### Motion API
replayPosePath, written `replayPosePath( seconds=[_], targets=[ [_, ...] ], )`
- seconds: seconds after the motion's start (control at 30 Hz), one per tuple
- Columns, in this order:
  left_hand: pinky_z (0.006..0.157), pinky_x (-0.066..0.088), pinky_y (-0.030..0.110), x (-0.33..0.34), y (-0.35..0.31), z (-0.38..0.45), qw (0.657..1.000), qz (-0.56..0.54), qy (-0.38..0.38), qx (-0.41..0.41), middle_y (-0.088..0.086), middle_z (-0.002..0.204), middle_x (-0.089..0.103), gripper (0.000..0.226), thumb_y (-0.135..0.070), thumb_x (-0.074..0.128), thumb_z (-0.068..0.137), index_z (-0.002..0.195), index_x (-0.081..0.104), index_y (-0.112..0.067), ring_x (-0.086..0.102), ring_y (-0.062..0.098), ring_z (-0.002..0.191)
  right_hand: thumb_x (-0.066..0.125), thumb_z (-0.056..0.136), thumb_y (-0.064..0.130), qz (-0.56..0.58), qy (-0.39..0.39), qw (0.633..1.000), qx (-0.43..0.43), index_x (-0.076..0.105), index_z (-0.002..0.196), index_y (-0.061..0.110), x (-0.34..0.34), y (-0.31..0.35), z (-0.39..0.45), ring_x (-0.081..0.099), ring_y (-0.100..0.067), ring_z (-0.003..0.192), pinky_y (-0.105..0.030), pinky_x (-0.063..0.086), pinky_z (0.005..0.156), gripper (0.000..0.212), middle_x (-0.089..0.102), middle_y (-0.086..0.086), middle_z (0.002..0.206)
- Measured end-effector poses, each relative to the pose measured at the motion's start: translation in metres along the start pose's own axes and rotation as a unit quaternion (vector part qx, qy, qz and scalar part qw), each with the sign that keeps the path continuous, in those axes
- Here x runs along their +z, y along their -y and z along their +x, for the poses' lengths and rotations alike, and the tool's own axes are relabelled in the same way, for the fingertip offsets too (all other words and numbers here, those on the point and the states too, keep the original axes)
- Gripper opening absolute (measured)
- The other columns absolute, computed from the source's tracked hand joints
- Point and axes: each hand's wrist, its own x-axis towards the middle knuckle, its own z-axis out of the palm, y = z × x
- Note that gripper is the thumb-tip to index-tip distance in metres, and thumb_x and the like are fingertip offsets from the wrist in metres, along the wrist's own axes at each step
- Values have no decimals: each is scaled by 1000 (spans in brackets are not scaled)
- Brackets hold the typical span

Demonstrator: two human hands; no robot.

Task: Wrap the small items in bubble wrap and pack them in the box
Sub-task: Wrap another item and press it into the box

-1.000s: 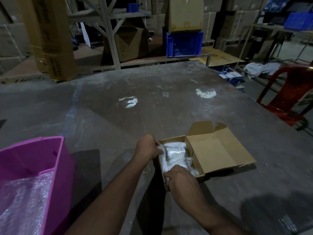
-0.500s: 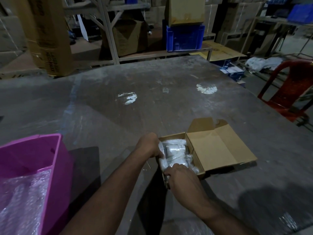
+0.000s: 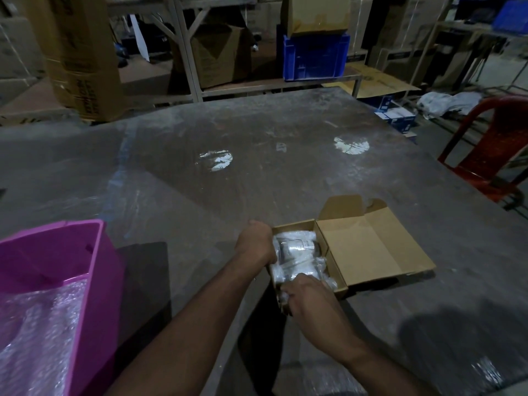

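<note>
A storeroom of stacked cartons and metal racks surrounds a worn grey table [image 3: 285, 144]. Near its front edge, an open cardboard box [image 3: 368, 247] now sits slightly nearer than a moment ago, the bubble-wrapped bundle [image 3: 297, 252] pressed deeper inside, so packing looks nearly done. The left hand [image 3: 254, 242] grips the box's left wall; the right hand [image 3: 310, 298] curls round the bundle's near end. A pink bin [image 3: 94, 270] holds spare wrap at the left edge.
</note>
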Motion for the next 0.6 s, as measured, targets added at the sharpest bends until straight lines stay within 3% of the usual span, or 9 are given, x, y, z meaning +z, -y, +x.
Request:
replayPosePath(
  seconds=[0.17,0.3,0.37,0.47,0.6],
  targets=[
    [97,52,33,3,0,0,1000,19,-15,14,12,130,58,48,-21,83,77,120,67,-9,57,24,122,51,80,18,-75,29,996,-22,75,88,24,-4,4,4,60,-22,81,-30,39,70,25,63,-1,85],
    [96,52,33,5,0,1,999,30,-15,22,10,129,57,44,-20,80,77,118,67,-9,52,23,125,69,54,15,-135,4,990,-44,70,63,25,-10,13,1,59,-16,55,-25,46,51,13,58,5,62],
    [96,52,33,5,0,1,999,28,-18,19,10,129,57,44,-18,80,77,118,67,-9,54,23,125,66,52,19,-167,-10,984,-66,71,62,27,-7,14,2,59,-17,55,-27,46,50,14,59,4,61],
    [96,52,33,6,0,1,999,34,-19,19,11,131,56,45,-17,79,78,120,66,-8,54,23,125,78,47,19,-219,3,973,-74,71,62,25,-7,20,2,61,-18,56,-31,48,51,18,62,0,62],
    [94,52,33,7,-1,0,999,33,-19,18,12,130,57,46,-18,78,77,120,66,-7,55,24,123,79,48,15,-200,-1,977,-75,71,64,24,-6,18,2,61,-20,57,-31,48,53,20,62,1,63]
  ],
)
